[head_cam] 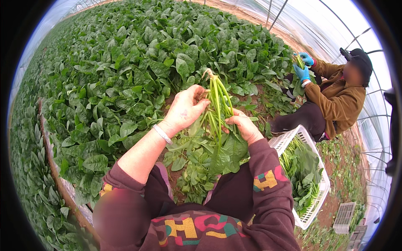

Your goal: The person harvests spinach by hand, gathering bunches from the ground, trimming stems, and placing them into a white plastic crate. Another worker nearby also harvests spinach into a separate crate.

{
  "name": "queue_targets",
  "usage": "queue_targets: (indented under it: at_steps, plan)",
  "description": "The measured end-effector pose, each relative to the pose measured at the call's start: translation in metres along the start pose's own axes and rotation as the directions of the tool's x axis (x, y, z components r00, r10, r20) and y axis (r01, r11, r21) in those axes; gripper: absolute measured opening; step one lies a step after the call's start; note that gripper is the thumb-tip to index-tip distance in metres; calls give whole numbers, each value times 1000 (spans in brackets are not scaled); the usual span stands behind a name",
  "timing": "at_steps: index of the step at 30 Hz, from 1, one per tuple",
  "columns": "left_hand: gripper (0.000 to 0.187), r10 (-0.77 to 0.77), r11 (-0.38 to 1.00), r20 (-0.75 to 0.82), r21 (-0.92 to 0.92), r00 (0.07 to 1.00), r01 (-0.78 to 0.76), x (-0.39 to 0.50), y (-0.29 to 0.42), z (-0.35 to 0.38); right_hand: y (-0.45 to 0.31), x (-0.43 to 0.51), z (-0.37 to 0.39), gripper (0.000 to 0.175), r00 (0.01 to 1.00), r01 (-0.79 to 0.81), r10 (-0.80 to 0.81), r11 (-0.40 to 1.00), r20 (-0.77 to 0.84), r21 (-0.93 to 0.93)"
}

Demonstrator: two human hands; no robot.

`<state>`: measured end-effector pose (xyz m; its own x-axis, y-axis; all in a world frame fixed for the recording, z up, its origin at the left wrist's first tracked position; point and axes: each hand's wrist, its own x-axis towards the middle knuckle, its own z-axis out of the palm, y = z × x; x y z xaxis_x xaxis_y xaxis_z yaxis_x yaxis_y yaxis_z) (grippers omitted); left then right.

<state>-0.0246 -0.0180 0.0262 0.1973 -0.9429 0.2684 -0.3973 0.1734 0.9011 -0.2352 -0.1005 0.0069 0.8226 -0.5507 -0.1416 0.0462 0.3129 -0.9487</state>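
In front of my body, my right hand (240, 124) grips a spinach plant (216, 100) by its stems. Its pale root end points up and away from me, and broad green leaves hang down below the hand. My left hand (187, 108) is at the left side of the stems, just below the root, with thumb and fingers pinched together. A thin stem seems to be caught between them, partly hidden by the fingers. Loose leaves and stems (194, 175) lie on the soil between my shoes.
Dense spinach plants (125, 62) fill the bed ahead and left. A white plastic crate (325, 175) holding spinach (301, 169) stands close on my right. Beyond it, a gloved person (339, 91) crouches with spinach in hand. Another crate (344, 216) lies behind at right.
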Motion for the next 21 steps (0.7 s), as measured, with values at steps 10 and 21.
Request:
queue_targets:
  at_steps: [10, 21]
  plan:
    - [24, 165, 522, -88, 853, 982, -11, 7, -3, -47, 3, -6, -13, 36, 996, -24, 28, 998, -87, 50]
    - [17, 178, 802, 7, 579, 984, -150, 2, 9, -19, 9, 2, -10, 39, 992, -112, 107, 990, 66, 86]
